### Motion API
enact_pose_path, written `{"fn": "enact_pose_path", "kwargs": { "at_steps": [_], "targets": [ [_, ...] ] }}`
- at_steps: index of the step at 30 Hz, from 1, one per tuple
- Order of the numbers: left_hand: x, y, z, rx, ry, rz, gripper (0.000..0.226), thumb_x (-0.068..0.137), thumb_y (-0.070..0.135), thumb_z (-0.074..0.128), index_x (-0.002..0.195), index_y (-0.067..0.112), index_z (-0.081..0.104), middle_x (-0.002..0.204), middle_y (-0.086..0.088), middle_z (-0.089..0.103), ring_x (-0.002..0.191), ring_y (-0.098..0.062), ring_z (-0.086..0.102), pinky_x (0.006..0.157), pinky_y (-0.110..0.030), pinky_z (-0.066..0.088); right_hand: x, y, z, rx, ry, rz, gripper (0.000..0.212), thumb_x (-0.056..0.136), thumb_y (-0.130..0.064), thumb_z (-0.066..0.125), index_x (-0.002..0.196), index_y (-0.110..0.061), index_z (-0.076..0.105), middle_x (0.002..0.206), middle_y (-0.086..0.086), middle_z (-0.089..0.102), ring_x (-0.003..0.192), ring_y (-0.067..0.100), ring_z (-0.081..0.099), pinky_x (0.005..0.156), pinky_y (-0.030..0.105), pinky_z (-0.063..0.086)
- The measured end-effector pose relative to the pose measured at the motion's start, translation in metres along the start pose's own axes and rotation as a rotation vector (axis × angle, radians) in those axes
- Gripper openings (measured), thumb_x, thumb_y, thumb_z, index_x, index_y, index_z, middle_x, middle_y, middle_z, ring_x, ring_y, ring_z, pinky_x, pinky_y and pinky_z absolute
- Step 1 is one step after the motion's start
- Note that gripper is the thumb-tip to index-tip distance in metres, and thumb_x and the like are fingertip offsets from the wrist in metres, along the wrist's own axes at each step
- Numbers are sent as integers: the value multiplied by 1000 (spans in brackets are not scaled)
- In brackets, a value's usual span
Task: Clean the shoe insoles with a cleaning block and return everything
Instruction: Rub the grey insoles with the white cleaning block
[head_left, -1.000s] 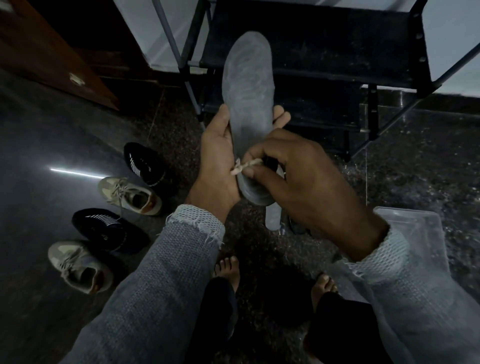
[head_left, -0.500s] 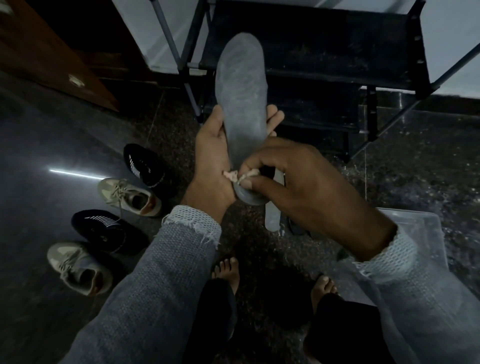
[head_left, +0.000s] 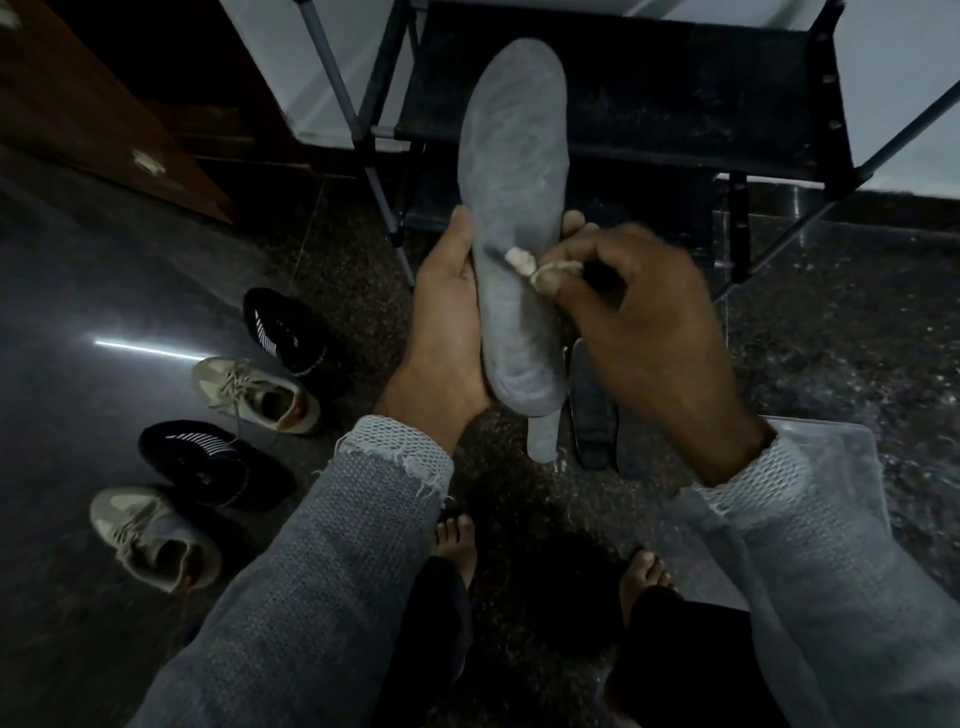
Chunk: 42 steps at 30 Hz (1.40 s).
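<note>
Insole (head_left: 511, 208) is held upright above the floor, gripped from behind by the left hand (head_left: 447, 332). Block (head_left: 519, 260) is pinched in the right hand (head_left: 639, 322) and pressed on the insole's middle. Two more insoles (head_left: 592, 415) lie below.

The right hand (head_left: 639, 322) slid the cleaning block (head_left: 519, 258) up the insole (head_left: 511, 182).
</note>
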<state>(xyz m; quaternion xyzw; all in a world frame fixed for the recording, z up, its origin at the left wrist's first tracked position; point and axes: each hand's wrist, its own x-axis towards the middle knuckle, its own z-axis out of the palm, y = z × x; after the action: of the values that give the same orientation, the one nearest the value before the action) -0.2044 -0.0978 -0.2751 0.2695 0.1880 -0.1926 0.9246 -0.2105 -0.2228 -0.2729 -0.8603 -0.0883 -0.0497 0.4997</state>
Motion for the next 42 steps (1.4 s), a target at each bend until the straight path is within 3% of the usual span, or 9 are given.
{"fn": "enact_pose_path", "kwargs": {
  "at_steps": [5,9,13,15,17,20,27,33,42],
  "targets": [
    [1,0,0,47,20,13,63,101,49,29,108,-5,61,106,-18,62,98,-25,60,103,-35,42,1,6,-4,-164,-37,-69,6,90,-16,66,92,-14,71,89,-7,55,83,3,54,75,13,44],
    [3,2,-5,65,41,-12,74,101,54,24,96,-3,71,101,-15,69,113,-28,60,104,-37,42,-5,1,1,-245,-235,-132,13,92,-19,62,87,-9,69,91,4,60,84,16,56,76,37,49],
    [4,4,-6,65,66,-31,73,100,54,20,104,-1,67,124,-14,64,129,-28,49,110,-41,36,-8,1,0,-233,-320,-144,16,92,-22,61,87,-9,69,91,5,60,83,18,56,75,42,49],
    [2,0,-2,82,67,-14,73,101,53,21,95,2,73,110,-15,70,110,-24,63,110,-37,38,-7,2,2,-211,-201,-126,22,91,-28,57,84,-9,69,90,6,61,85,20,57,76,38,49],
    [1,-7,2,82,40,22,77,103,47,21,71,5,77,80,-8,74,76,-15,71,87,-25,55,-3,3,5,-209,-84,-108,22,92,-28,58,84,-9,68,90,6,60,86,20,58,78,37,49],
    [-1,-10,5,73,21,43,77,104,43,22,67,5,77,73,-8,73,67,-16,71,69,-23,59,1,6,7,-227,-39,-101,17,92,-23,60,86,-9,68,89,4,60,85,18,58,81,37,49],
    [1,-2,-3,54,52,-28,74,99,54,30,84,-2,77,101,-19,70,108,-29,61,106,-39,41,-6,3,1,-101,-332,-153,7,88,-18,65,90,-13,71,89,-2,62,81,6,55,74,21,46],
    [-1,-12,6,-30,14,33,69,104,42,28,76,-1,75,76,-14,72,69,-22,71,67,-28,60,2,7,10,-110,-58,-61,9,90,-17,64,93,-12,71,90,-2,60,81,6,55,73,16,45],
    [0,-1,0,40,84,-5,68,101,52,30,97,-2,71,105,-19,68,122,-33,55,103,-40,43,-9,1,0,-8,-361,-159,6,89,-17,66,90,-14,71,88,-2,64,82,6,59,75,22,48]
  ]
}}
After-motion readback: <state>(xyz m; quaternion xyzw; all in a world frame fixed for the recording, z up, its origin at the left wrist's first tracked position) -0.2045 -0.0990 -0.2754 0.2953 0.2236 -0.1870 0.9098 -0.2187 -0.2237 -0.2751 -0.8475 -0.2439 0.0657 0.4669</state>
